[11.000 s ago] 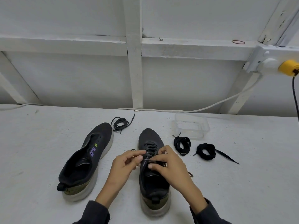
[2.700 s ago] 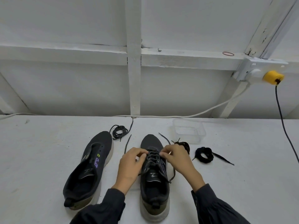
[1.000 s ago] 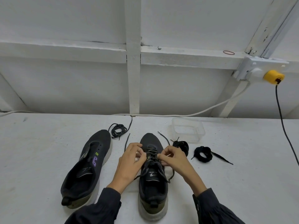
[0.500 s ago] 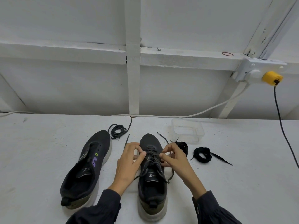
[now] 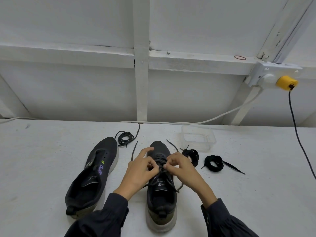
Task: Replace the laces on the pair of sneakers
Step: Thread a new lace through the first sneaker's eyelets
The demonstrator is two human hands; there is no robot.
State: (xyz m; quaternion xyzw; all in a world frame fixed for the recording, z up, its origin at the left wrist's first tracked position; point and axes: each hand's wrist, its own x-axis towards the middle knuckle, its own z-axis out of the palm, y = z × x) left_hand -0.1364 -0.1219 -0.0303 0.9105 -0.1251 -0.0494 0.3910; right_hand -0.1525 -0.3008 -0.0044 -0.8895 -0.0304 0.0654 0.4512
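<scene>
You've got the laced sneaker [image 5: 161,189] sitting toe-away in the lower middle of the frame, and both hands are right on the criss-crossed lace [image 5: 160,164] over the tongue. Your left hand [image 5: 139,171] is pinched on the lace on its side with the index finger sticking out over the toe; your right hand [image 5: 181,168] is pinched on it too, fingertips nearly touching the left ones. Looks to me like you're unpicking the old lace, though I can't tell for sure which way it's going.

Tips: work one crossing at a time from the top eyelets down, and pull slack evenly from both sides so it doesn't bind. The loose ends trail out past the toe on either side, so feed them back through rather than yanking. Pin the shoe with a palm heel if it starts sliding on the white bench [image 5: 42,168].

The other sneaker [image 5: 93,177], left of centre, has no lace in it. A loose lace [image 5: 124,136] lies just above its toe, and two coiled laces [image 5: 191,155] [image 5: 213,163] wait to the right, near the clear plastic container [image 5: 198,139].
</scene>
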